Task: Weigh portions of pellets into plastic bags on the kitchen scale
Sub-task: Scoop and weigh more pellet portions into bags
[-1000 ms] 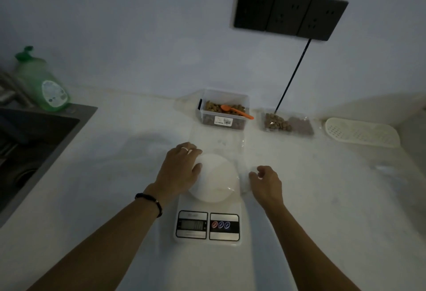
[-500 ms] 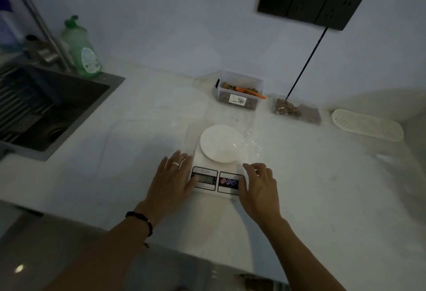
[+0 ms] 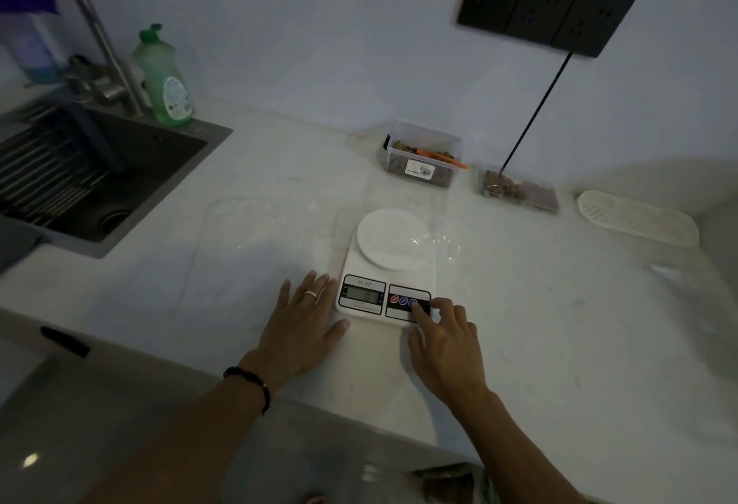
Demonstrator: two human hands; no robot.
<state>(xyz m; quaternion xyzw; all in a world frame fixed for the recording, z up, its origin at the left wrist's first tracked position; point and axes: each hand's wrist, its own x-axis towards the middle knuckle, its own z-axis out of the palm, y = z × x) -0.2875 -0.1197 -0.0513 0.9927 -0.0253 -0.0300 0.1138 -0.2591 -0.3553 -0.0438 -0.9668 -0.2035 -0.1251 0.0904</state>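
- Right hand [image 3: 443, 337]: index fingertip on a scale [image 3: 385, 264] button, other fingers curled, gripping nothing.
- Left hand [image 3: 303, 324] flat on table [image 3: 559, 324].
- One filled bag [image 3: 519, 190] at the back; empty bag [image 3: 435, 242] on the platform, unfilled.

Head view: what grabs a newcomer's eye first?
The white kitchen scale at centre, with the right hand putting a fingertip on its buttons while the left hand lies flat on the counter beside it. Behind it by the wall, the clear tub of pellets with an orange scoop; far left, the dark sink.
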